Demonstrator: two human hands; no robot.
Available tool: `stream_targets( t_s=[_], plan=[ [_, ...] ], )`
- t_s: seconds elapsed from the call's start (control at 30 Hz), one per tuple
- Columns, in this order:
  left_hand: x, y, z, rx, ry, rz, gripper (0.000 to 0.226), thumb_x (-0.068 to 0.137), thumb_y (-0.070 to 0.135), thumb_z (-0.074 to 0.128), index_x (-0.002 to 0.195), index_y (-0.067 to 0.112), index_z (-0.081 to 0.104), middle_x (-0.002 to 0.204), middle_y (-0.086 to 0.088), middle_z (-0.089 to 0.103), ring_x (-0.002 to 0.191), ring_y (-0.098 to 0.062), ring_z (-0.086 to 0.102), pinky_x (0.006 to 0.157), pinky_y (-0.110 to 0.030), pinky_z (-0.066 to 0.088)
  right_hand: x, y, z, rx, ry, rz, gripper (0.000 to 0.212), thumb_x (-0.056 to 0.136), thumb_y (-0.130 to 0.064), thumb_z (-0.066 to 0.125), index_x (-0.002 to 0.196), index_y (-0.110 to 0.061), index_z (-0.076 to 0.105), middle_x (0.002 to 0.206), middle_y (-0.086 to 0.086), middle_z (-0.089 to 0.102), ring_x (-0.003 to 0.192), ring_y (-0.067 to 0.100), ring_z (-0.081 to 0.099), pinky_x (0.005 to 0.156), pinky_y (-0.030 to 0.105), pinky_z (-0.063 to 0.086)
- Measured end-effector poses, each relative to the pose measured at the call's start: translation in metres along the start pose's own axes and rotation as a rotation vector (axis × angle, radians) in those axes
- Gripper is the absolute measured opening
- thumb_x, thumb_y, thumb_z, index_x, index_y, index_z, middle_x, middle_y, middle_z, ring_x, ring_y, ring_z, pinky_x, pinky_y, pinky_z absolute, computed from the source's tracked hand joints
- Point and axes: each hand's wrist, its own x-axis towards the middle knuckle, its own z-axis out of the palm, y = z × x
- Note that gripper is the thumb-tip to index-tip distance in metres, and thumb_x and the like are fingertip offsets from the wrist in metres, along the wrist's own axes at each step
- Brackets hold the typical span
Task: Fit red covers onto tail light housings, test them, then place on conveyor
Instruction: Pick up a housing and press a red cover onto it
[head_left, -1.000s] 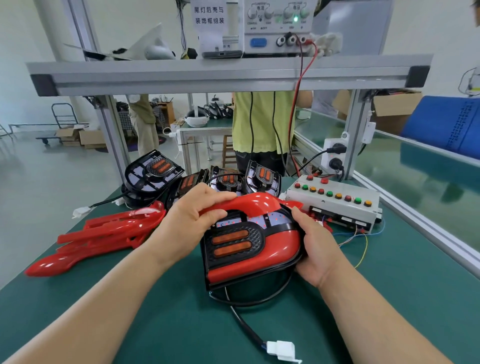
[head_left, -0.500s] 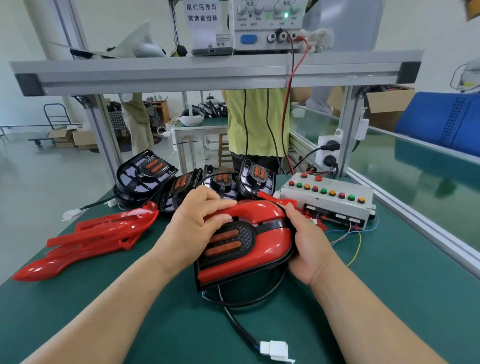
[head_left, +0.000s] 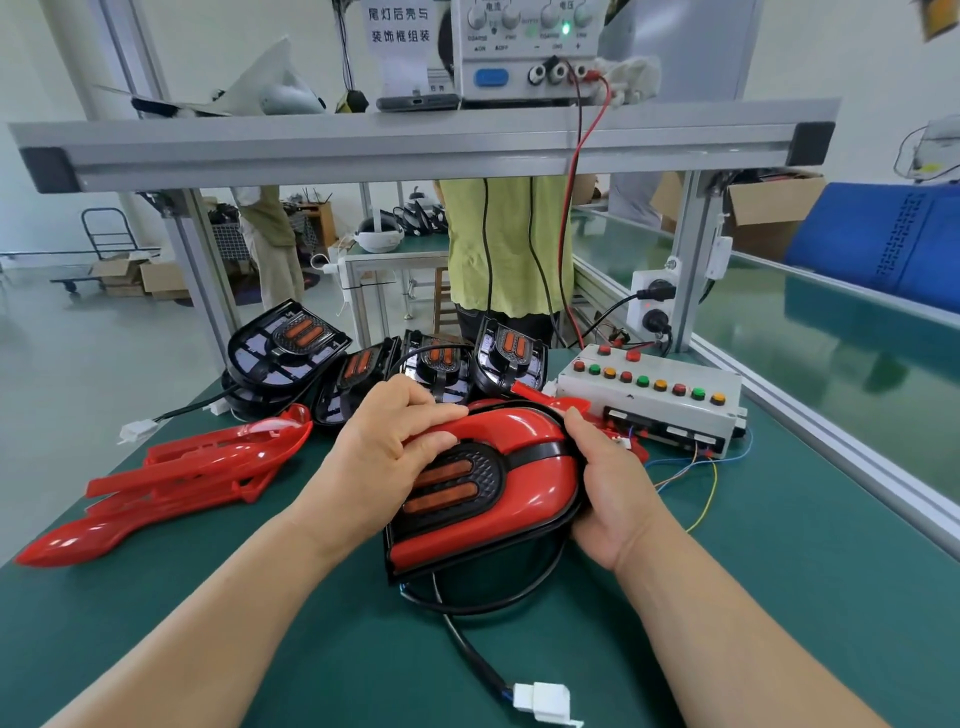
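Assembly sits mid-bench on the green bench mat (head_left: 779, 597), tilted up toward the camera: a glossy red plastic cover (head_left: 524, 467) laid over a black tail light housing (head_left: 467, 558), whose rim shows as a thin dark line round the cover's lower and right edges. Left hand (head_left: 384, 452) grips the cover's upper left edge, fingers curled over it and thumb pressed near the black honeycomb panel. Right hand (head_left: 608, 483) wraps the rounded right end of the housing, thumb along the top rim. Judgement: fitting is nearly done on this unit, the cover looking seated but both hands bearing on it; testing and placing are not yet done. Its black cable with white plug (head_left: 543, 701) lies loose on the mat, well apart from the grey test box with coloured buttons (head_left: 649, 400). The green conveyor belt (head_left: 831, 364) to the right carries no finished light in view. Plenty left: a row of bare black housings (head_left: 431, 364) leans behind the hands, and a stack of loose red covers (head_left: 171, 478) lies to the left. Hidden: the right fingers under the housing, any clips along the seam, and the housing's back. Whether every edge has snapped home cannot be told. Count of stacked covers unclear.
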Motion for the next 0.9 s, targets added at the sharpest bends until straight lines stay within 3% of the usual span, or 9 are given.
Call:
stream_targets(
  t_s=[0.2, 0.33, 0.47, 0.57, 0.9],
  plan=[
    [-0.002, -0.002, 0.005, 0.017, 0.023, 0.014, 0.031, 0.094, 0.009, 0.064, 0.123, 0.017, 0.07, 0.099, 0.005, 0.053, 0.102, -0.008, 0.052, 0.094, -0.013, 0.039, -0.001, -0.001, 0.0, -0.006, -0.005, -0.001, 0.038, 0.101, -0.042, 0.049, 0.108, -0.013, 0.072, 0.102, 0.015, 0.076, 0.084, 0.028, 0.075, 0.076, 0.041, 0.061],
    [-0.003, -0.003, 0.006, 0.063, 0.044, 0.07, 0.032, 0.093, 0.005, 0.064, 0.124, 0.012, 0.069, 0.098, 0.003, 0.052, 0.099, -0.01, 0.051, 0.092, -0.01, 0.037, 0.0, -0.001, -0.001, 0.002, -0.005, -0.006, 0.037, 0.101, -0.042, 0.049, 0.103, -0.014, 0.073, 0.101, 0.015, 0.076, 0.082, 0.027, 0.075, 0.068, 0.038, 0.061],
    [-0.003, -0.004, 0.006, 0.122, 0.073, 0.136, 0.033, 0.09, 0.001, 0.066, 0.121, 0.01, 0.07, 0.096, 0.002, 0.052, 0.097, -0.015, 0.051, 0.091, -0.012, 0.037, 0.003, -0.001, -0.002, 0.038, 0.011, -0.013, 0.041, 0.1, -0.04, 0.051, 0.084, -0.015, 0.08, 0.094, 0.015, 0.077, 0.075, 0.027, 0.075, 0.059, 0.036, 0.061],
    [-0.003, -0.006, 0.007, 0.126, 0.085, 0.156, 0.034, 0.089, -0.001, 0.067, 0.121, 0.01, 0.07, 0.095, 0.002, 0.051, 0.097, -0.015, 0.05, 0.092, -0.012, 0.037, 0.004, 0.0, -0.002, 0.048, 0.011, -0.016, 0.046, 0.1, -0.04, 0.051, 0.075, -0.019, 0.082, 0.094, 0.014, 0.077, 0.076, 0.026, 0.075, 0.06, 0.037, 0.061],
    [-0.007, -0.008, 0.017, 0.113, 0.132, 0.152, 0.036, 0.086, -0.004, 0.07, 0.12, 0.008, 0.071, 0.093, -0.001, 0.051, 0.093, -0.017, 0.05, 0.092, -0.011, 0.035, 0.002, 0.002, -0.005, -0.071, -0.057, -0.008, 0.044, 0.099, -0.047, 0.049, 0.089, -0.02, 0.082, 0.103, 0.013, 0.076, 0.088, 0.027, 0.075, 0.067, 0.037, 0.062]
  ],
)
